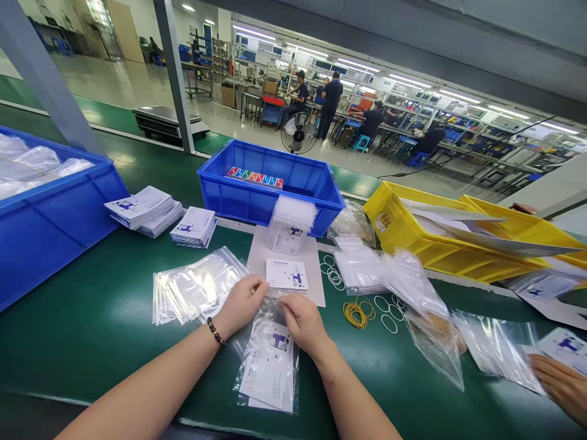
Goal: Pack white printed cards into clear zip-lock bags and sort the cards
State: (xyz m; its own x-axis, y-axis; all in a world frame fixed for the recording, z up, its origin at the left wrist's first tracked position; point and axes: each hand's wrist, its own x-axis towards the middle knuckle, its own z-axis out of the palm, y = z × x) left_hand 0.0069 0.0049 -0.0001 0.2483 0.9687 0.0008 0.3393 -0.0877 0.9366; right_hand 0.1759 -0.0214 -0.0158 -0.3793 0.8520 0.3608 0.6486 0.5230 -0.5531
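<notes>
My left hand (243,300), with a beaded bracelet on its wrist, pinches the upper edge of a clear plastic bag (268,310). Opposite it, my right hand (303,321) pinches the same edge with thumb and fingers. White printed booklets (268,373) with a purple figure lie inside the bag, slightly fanned. Just beyond my fingers is a small stack of booklets (287,276) on a pale sheet (315,287). Left of my left hand, several flat clear bags (197,284) are spread in an overlapping pile.
Booklet stacks (192,226) stand at the left beside a blue bin (55,238). Another blue bin (270,198) is ahead. Rubber bands (355,315), white foam sleeves (360,266) and yellow bins (440,244) are at the right. At the far right, another person's hand (562,382) holds a booklet.
</notes>
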